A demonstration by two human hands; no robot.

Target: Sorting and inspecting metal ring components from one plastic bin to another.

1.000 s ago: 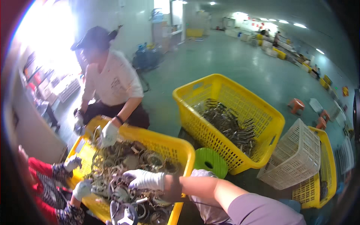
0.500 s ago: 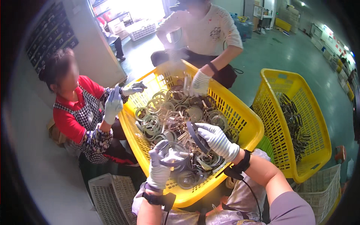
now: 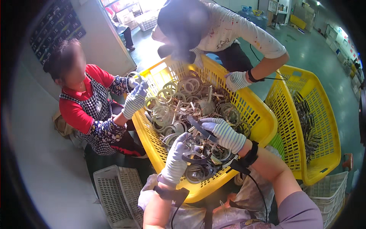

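Both my hands wear striped work gloves above a large yellow basket [image 3: 207,192] heaped with rings and small scraps. My left hand [image 3: 175,162] is closed on the edge of a dark ring [image 3: 203,158] with pale pieces inside it. My right hand [image 3: 224,133] grips a dark grey curved band [image 3: 201,128], its fingers wrapped over the far end. The band is tilted just above the pile, close to my left hand. Greenish and pale rings [image 3: 162,114] fill the basket's left side. Thin strips and broken bits lie in the middle.
Left of the basket, a person [image 3: 82,110] in a checked apron holds a ring [image 3: 134,77]. Across from me another person [image 3: 225,28] leans over, one gloved hand [image 3: 237,81] at the rim. A second yellow basket [image 3: 324,114] with dark bands stands right; pale crates [image 3: 110,191] flank me.
My left hand has shifted right, nearer the band. The person across has bent forward and moved a hand from the pile to the rim. The person at left has brought both hands together.
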